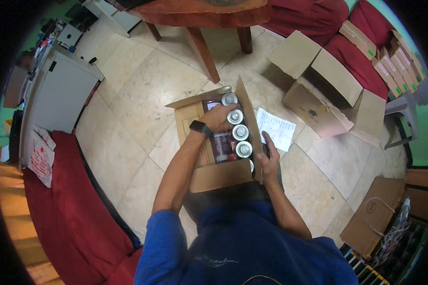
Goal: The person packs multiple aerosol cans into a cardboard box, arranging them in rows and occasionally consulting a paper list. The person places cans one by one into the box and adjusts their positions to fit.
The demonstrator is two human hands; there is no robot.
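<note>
An open cardboard box point(203, 178) stands before me, close to my lap. Inside it, a row of metal canisters point(240, 132) with silver valve tops runs along the right wall. Dark containers with pale labels point(221, 146) lie beside them, partly hidden. My left hand point(215, 118), with a black watch on its wrist, reaches in and has its fingers around one upper canister point(235, 116). At the box's right side, my right hand point(269, 158) grips the upright flap point(249, 131) with the thumb on the inner side.
A sheet of paper with writing point(280, 129) lies on the tiled floor point(139, 89) to the right. Beyond it stands a larger open carton point(314, 107). A wooden table point(203, 16) is ahead, a red-covered seat point(67, 199) at left. Small boxes point(396, 67) rest on red cushions.
</note>
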